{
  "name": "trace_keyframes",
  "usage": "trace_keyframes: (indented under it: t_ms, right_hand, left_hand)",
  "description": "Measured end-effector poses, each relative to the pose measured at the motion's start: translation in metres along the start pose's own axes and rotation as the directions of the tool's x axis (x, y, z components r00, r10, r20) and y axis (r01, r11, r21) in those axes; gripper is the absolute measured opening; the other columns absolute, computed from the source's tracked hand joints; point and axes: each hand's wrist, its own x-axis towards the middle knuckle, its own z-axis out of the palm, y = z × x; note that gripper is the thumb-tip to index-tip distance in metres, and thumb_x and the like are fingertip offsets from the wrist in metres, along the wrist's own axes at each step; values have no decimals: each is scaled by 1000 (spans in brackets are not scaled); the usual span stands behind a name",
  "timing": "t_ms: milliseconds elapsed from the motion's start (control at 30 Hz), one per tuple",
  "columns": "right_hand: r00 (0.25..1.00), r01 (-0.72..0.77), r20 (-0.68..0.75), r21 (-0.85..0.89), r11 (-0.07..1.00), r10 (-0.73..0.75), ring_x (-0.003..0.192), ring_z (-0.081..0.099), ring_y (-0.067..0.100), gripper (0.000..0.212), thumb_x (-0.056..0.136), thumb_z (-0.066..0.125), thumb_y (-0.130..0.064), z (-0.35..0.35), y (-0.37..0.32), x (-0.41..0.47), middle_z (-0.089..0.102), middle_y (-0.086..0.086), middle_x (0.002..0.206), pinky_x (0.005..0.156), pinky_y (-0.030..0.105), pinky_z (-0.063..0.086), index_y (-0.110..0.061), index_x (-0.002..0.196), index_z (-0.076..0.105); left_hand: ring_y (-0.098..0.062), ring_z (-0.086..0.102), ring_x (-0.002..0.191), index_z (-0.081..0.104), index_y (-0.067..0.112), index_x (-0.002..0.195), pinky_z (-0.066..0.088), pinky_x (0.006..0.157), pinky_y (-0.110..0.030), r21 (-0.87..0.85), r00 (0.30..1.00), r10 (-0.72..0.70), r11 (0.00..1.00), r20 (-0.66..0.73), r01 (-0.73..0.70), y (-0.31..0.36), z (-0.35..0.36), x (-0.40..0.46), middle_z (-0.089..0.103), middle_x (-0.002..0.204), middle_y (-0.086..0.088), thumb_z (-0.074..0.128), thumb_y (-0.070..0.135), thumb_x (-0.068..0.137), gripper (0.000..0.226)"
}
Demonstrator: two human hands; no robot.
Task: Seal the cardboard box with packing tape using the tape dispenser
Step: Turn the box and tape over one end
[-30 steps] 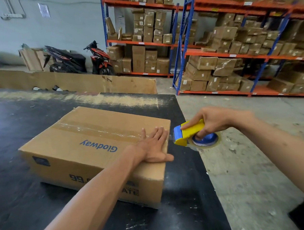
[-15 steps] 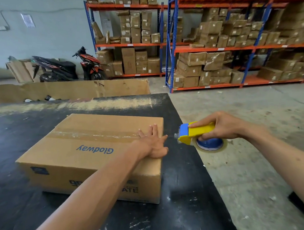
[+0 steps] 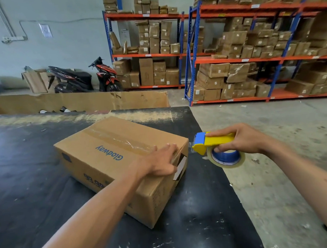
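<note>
Warehouse setting: black work surface (image 3: 38, 177) under both forearms, concrete floor beyond its edge, orange-and-blue racking (image 3: 193, 52) stacked with cartons well beyond the hands, parked scooter (image 3: 84, 78) far ahead of the left hand. Cardboard box (image 3: 108, 164) lying closed on the surface, directly beneath the left hand (image 3: 159, 164) and rotated at an angle to the surface edge; "Glodway" lettering on the top panel, just past the left wrist. Clear tape strip (image 3: 118, 139) along the top seam, ending at the left fingertips. Left hand pressed flat, fingers spread, palm down on the box corner nearest the right hand; nothing grasped. Right hand (image 3: 243, 138) closed around the tape dispenser (image 3: 213, 142): index finger extended along the yellow handle, thumb against the blue core of the tape roll (image 3: 227, 158). Dispenser held in the air just beside the box's end edge, blue head toward the left hand, close to the box corner; contact with the cardboard cannot be determined.
</note>
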Motion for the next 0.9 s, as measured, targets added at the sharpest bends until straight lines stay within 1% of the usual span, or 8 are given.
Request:
trace_keyframes:
  t_ms: [133,333,433,533,633,700,800,900]
  right_hand:
    - [1000,16,-4,86,996,-16,102,67,8,53,64,88,-45,14,-14,4,75,-22,108,91,34,53,-63,110,69]
    - [1000,17,-22,208,978,-13,104,66,4,55,58,85,-56,34,-41,9,73,-22,111,79,22,52,-59,111,71]
    - [999,40,-34,234,971,-33,102,66,2,51,66,86,-50,42,-60,10,72,-23,112,75,19,51,-59,114,70]
    - [998,51,-36,247,968,-44,101,67,1,49,70,86,-44,50,-80,13,73,-23,111,75,19,54,-57,115,71]
    - [997,71,-40,249,966,-63,99,66,-4,48,71,87,-40,58,-102,18,73,-26,107,68,10,53,-57,113,71]
    - [997,77,-43,250,965,-69,99,64,-7,47,71,87,-41,64,-114,21,71,-30,107,67,11,53,-58,112,71]
    - [996,82,-37,247,965,-75,98,65,-4,47,73,86,-41,74,-125,22,72,-27,108,74,18,53,-57,114,71]
    - [995,95,-57,269,958,-82,100,66,-2,46,73,86,-39,83,-132,18,73,-24,110,76,20,53,-55,115,71]
  left_hand:
    - [-46,-14,149,-12,11,157,-7,114,-69,120,955,-290,948,-66,296,9,21,-9,-19,161,-26,41,60,93,97]
    - [-43,-17,149,-11,12,157,-5,119,-62,212,990,-124,971,59,109,-23,16,-33,-19,162,-23,39,51,100,85]
    - [-37,-18,150,-13,16,157,-9,121,-54,212,992,-16,977,122,-11,-58,6,-57,-21,163,-18,45,46,100,87]
    - [-35,-12,152,-9,17,158,-6,122,-53,190,994,18,981,112,-39,-77,-1,-73,-15,166,-13,55,34,94,92]
    - [-40,-9,151,-18,18,156,-3,119,-63,200,999,-49,978,-18,52,-72,12,-82,-16,165,-14,54,55,89,106]
    - [-44,-7,150,-16,20,157,0,117,-67,252,993,-89,962,-80,107,-69,21,-81,-14,165,-17,48,71,87,108]
    - [-48,4,149,-3,18,159,9,116,-67,367,995,-50,927,-87,79,-75,24,-78,-2,166,-18,42,70,91,97]
    - [-50,6,148,-3,18,159,11,117,-64,418,998,28,908,-62,1,-87,25,-79,1,166,-20,39,69,93,92]
